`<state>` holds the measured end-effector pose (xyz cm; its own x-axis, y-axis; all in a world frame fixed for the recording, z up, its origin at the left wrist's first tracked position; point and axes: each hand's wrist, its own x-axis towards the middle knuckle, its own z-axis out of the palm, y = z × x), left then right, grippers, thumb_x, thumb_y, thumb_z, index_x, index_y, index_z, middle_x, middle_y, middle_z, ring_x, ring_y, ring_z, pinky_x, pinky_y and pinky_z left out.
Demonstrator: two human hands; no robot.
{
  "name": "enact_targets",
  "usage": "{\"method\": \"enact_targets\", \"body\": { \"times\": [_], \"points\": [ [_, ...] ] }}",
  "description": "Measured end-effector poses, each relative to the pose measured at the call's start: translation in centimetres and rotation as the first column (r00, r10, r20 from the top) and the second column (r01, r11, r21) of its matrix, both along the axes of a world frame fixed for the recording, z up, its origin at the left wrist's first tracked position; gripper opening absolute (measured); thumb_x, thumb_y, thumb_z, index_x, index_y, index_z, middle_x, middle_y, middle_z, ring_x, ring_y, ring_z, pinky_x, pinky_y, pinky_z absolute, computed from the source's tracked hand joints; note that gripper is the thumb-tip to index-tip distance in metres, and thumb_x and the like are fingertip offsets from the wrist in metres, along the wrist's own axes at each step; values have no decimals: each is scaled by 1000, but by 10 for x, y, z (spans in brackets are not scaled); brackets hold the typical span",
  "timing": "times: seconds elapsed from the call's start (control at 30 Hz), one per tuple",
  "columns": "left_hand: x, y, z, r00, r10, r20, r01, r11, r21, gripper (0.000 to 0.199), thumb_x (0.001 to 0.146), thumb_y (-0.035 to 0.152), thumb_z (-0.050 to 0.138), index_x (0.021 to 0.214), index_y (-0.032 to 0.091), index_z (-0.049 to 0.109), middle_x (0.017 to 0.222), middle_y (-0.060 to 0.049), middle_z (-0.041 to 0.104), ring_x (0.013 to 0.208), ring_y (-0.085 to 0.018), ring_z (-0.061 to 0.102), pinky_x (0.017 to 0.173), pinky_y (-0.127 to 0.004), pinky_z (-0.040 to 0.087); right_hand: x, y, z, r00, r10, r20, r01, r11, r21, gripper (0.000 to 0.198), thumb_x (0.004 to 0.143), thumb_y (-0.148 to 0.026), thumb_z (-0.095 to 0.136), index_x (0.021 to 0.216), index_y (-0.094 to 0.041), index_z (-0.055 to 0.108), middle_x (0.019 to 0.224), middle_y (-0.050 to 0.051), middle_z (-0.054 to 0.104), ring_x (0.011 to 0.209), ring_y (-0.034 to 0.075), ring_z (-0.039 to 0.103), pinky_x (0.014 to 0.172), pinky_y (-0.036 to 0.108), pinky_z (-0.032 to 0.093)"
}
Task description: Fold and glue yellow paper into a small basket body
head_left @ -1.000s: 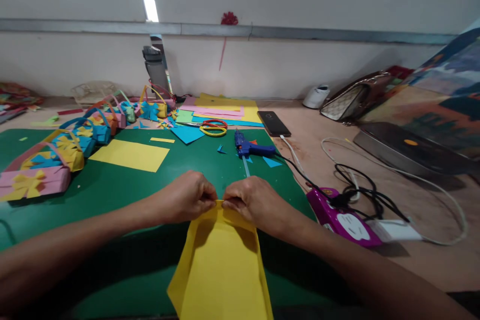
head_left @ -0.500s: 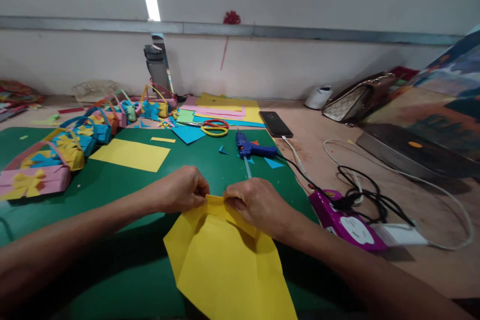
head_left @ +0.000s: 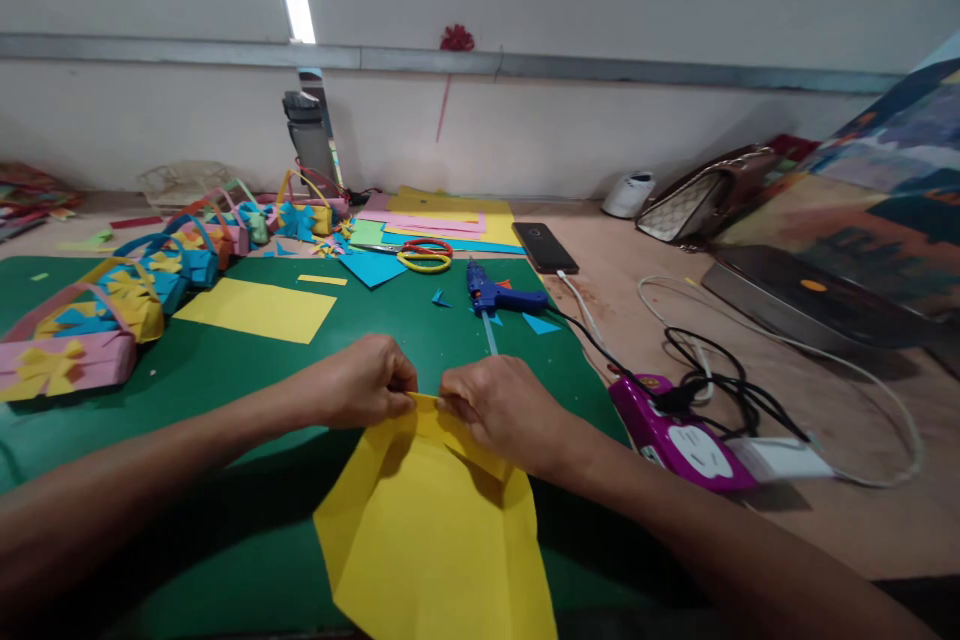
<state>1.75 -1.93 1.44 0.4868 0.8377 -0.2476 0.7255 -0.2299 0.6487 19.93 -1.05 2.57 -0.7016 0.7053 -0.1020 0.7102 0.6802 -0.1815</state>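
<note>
A creased sheet of yellow paper (head_left: 442, 530) hangs toward me, its far edge folded over. My left hand (head_left: 367, 382) pinches the left end of that folded edge. Close beside it, my right hand (head_left: 499, 410) grips the right end, with fingers curled over the fold. The near part of the sheet runs out of view at the bottom. Just beyond my right hand, a blue glue gun (head_left: 499, 293) lies on the green mat (head_left: 247, 480), with a glue stick poking out of it.
At left stands a row of small paper baskets (head_left: 67, 365) with bows. A flat yellow sheet (head_left: 256, 310), scissors (head_left: 426, 255), coloured paper (head_left: 442, 215) and a phone (head_left: 546, 248) lie farther back. To the right are a purple power strip (head_left: 679, 435) with tangled cables and a bag (head_left: 701, 195).
The near part of the yellow paper has swung slightly left and its angle has shifted. My hands keep their pinch on the fold, the right one a little closer to the left.
</note>
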Motion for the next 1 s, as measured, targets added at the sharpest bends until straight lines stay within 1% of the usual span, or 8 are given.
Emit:
{"method": "enact_targets", "body": {
  "times": [0.1, 0.2, 0.3, 0.57, 0.77, 0.83, 0.9, 1.0],
  "points": [
    [-1, 2, 2, 999, 31, 35, -29, 999, -45, 14, 66, 18, 51, 59, 12, 62, 45, 5, 39, 43, -6, 30, 38, -19, 19, 0, -1, 4, 999, -46, 28, 47, 999, -22, 13, 78, -16, 55, 68, -17, 64, 60, 2, 60, 52, 10, 44, 48, 26, 16],
    [-4, 4, 4, 998, 46, 37, -42, 995, -95, 13, 65, 19, 51, 60, 13, 62, 46, 5, 41, 42, -7, 32, 39, -19, 21, 1, -1, 7, 995, -69, 74, 73, 997, -41, 13, 75, -12, 55, 69, -18, 64, 64, 2, 63, 56, 10, 49, 47, 26, 16],
    [-7, 5, 5, 999, 52, 6, -51, 994, -96, 13, 66, 22, 53, 59, 13, 61, 46, 5, 42, 43, -7, 35, 39, -19, 22, 3, 0, 8, 994, -64, 92, 68, 997, -45, 13, 75, -12, 55, 70, -19, 65, 66, 2, 65, 58, 11, 52, 47, 26, 16],
    [-12, 8, 5, 998, 62, 22, -59, 991, -122, 18, 68, 28, 57, 56, 14, 57, 47, 5, 44, 43, -7, 34, 39, -20, 21, 5, -1, 3, 986, -54, 156, 44, 997, 63, 13, 80, -21, 55, 76, -18, 66, 64, 4, 65, 57, 13, 54, 47, 27, 14],
    [-13, 9, 9, 994, 93, 52, -87, 989, -118, 19, 67, 27, 57, 53, 14, 55, 46, 5, 43, 42, -6, 32, 38, -18, 20, 4, 2, 5, 973, -105, 205, 84, 990, 111, 20, 84, -28, 52, 75, -17, 66, 64, 8, 65, 57, 16, 55, 47, 28, 13],
    [-14, 9, 10, 992, 101, 73, -90, 986, -142, 19, 67, 26, 58, 52, 14, 54, 45, 5, 42, 41, -6, 31, 38, -18, 19, 5, 4, 7, 979, -101, 177, 87, 992, 86, 20, 83, -28, 54, 70, -16, 64, 61, 6, 62, 55, 15, 52, 48, 28, 13],
    [-17, 10, 12, 990, 81, 113, -59, 981, -187, 22, 68, 28, 61, 52, 14, 54, 43, 6, 41, 39, -5, 29, 37, -18, 18, 7, 8, 9, 993, -65, 103, 63, 998, 23, 22, 82, -26, 56, 62, -16, 58, 54, 2, 55, 52, 12, 46, 48, 27, 14],
    [-22, 12, 14, 963, 33, 267, 39, 965, -260, 27, 73, 35, 60, 58, 13, 62, 46, 3, 48, 41, -6, 37, 40, -17, 25, 12, 16, 9, 997, 25, -74, -36, 987, -157, 29, 79, -18, 54, 52, -16, 45, 47, -4, 40, 48, 8, 36, 48, 25, 17]
  ]
}}
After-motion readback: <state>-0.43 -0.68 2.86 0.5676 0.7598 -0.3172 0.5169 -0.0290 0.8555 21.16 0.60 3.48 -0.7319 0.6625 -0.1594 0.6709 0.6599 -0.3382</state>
